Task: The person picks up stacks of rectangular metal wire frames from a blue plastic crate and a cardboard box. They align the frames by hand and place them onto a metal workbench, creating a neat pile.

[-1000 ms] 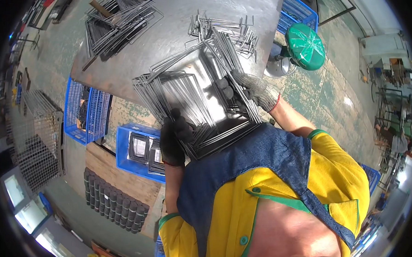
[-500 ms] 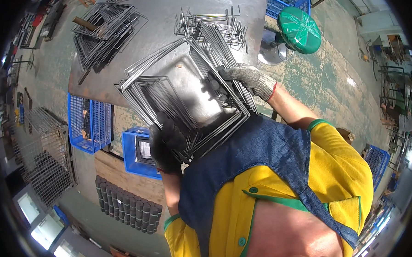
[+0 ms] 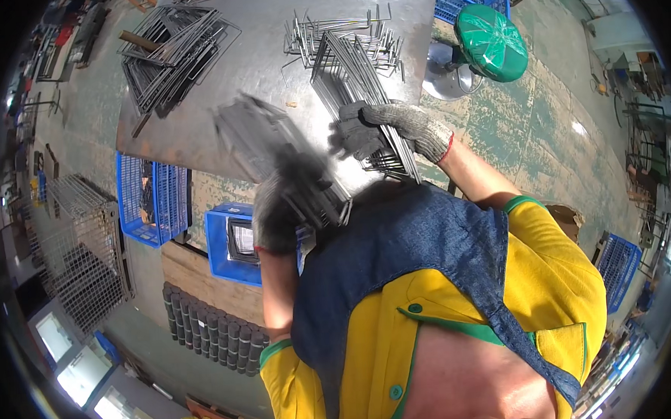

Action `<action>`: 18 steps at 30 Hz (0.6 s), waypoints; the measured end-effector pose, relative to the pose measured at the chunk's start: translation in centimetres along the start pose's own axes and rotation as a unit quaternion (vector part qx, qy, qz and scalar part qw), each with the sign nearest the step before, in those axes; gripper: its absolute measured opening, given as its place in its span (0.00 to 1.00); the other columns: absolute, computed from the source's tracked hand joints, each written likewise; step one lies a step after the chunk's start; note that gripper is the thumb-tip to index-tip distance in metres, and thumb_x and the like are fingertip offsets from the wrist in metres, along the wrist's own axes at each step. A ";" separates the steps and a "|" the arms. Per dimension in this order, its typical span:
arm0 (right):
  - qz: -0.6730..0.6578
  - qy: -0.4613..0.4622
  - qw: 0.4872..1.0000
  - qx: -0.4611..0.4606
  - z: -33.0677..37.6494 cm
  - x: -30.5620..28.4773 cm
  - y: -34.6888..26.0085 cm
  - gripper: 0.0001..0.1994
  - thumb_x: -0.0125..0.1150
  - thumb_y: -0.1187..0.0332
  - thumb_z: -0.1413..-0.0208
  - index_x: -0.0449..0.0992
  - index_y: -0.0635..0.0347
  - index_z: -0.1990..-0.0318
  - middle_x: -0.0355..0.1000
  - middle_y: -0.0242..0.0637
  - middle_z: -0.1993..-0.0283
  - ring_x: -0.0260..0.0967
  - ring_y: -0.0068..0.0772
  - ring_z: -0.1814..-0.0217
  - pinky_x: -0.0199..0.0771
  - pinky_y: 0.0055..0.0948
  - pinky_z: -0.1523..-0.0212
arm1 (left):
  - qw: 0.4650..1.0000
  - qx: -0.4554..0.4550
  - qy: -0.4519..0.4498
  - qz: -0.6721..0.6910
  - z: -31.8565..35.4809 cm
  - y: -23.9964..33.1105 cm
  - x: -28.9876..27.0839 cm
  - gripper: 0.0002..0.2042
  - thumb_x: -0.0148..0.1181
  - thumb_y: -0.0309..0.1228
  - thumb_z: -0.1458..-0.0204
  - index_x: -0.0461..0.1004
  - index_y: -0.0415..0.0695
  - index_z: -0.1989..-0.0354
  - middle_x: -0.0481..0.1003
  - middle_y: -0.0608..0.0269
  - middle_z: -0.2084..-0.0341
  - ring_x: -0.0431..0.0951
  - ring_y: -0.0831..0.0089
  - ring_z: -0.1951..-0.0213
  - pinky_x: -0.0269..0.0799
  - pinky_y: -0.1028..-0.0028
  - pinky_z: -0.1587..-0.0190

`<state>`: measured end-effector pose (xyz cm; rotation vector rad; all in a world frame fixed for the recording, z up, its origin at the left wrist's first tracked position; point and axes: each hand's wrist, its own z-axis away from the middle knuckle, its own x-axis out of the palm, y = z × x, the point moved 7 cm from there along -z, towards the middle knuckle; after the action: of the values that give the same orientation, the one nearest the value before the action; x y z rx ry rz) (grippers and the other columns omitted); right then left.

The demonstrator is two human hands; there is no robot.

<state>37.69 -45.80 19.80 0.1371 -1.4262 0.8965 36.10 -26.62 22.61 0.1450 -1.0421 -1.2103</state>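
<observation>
My left hand [image 3: 277, 212], in a dark-palmed grey work glove, is closed round a bundle of bent wire frames [image 3: 253, 134]. That bundle is smeared by motion and tilts up and left over the metal table's near edge. My right hand [image 3: 403, 126], in a matching glove with a red cuff edge, grips a second stack of bent wire frames [image 3: 350, 68]. This stack leans from the tabletop toward my denim apron. Bare table shows between the two bundles. The glove hides part of the right stack.
On the metal table [image 3: 269, 55] lie a pile of wire frames [image 3: 171, 55] at left and loose bent wires [image 3: 376, 35] at the far side. Blue crates [image 3: 229, 270] stand below the left edge. A green-topped stool [image 3: 491, 43] stands at right.
The wire frames that spanned both hands in a wide rectangle are now two separate bundles. My left hand has swung its bundle up and turned it; my right hand has barely moved.
</observation>
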 end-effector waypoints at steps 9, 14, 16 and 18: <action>0.551 0.215 0.799 0.106 -0.5 1.8 1.3 0.18 0.51 0.53 0.45 0.77 0.60 0.68 0.67 0.30 0.82 0.62 0.20 0.84 0.62 0.24 0.82 | 0.819 0.243 -0.149 -0.499 -1.3 -3.1 0.8 0.18 0.53 0.30 0.55 0.69 0.38 0.54 0.72 0.51 0.59 0.73 0.61 0.56 0.68 0.65 0.55; 0.580 0.113 0.800 -0.103 -1.4 -0.4 3.2 0.17 0.50 0.54 0.44 0.74 0.56 0.56 0.73 0.35 0.71 0.66 0.23 0.72 0.67 0.28 0.68 | 0.947 0.143 -0.142 -0.248 0.5 -0.6 3.9 0.14 0.51 0.29 0.50 0.70 0.37 0.56 0.73 0.54 0.60 0.74 0.63 0.57 0.68 0.68 0.52; 0.513 0.162 0.841 -0.062 -1.9 -1.9 4.4 0.20 0.51 0.51 0.45 0.72 0.58 0.56 0.69 0.33 0.76 0.63 0.21 0.78 0.64 0.27 0.76 | 0.994 -0.019 -0.102 -0.024 0.4 -2.8 3.1 0.13 0.49 0.31 0.47 0.71 0.37 0.57 0.74 0.55 0.61 0.75 0.64 0.59 0.69 0.69 0.53; 0.470 0.235 0.845 0.094 -1.2 -1.6 4.2 0.23 0.52 0.48 0.47 0.72 0.61 0.59 0.64 0.31 0.81 0.58 0.19 0.84 0.59 0.24 0.84 | 0.993 -0.069 -0.088 0.045 -1.5 -6.3 -0.2 0.15 0.48 0.34 0.46 0.69 0.38 0.55 0.73 0.56 0.61 0.74 0.64 0.60 0.70 0.68 0.54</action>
<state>36.23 -42.98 16.37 -0.6635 -0.8857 1.7310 32.84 -29.59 17.88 -0.1176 -1.1019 -1.2245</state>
